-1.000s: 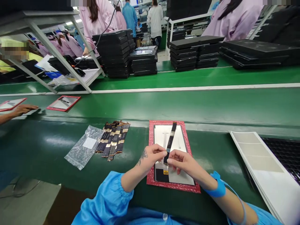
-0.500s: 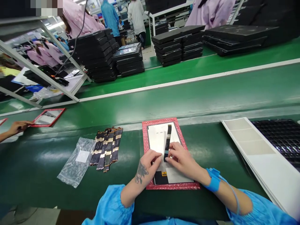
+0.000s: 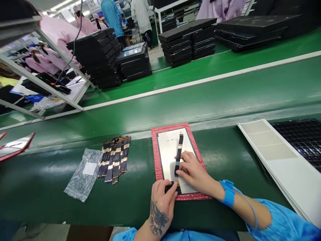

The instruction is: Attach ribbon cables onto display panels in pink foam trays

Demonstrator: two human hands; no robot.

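A display panel lies face down on a red bubble-wrap sheet at the near edge of the green bench. A narrow black flex cable lies lengthwise on the panel. My right hand pinches the cable's lower part with thumb and fingers closed on it. My left hand, tattooed on the back, rests at the panel's near edge, its fingers pressing down on the black connector area there.
A fan of several spare flex cables and a clear plastic bag lie to the left. White sheets over a black grid tray sit at the right. Stacked black trays stand beyond the conveyor belt. Another red-framed panel rides at far left.
My left hand let go of the cable and dropped back to the panel's near edge. The right hand lowered the cable onto the panel. The neighbour's hand at far left left the view.
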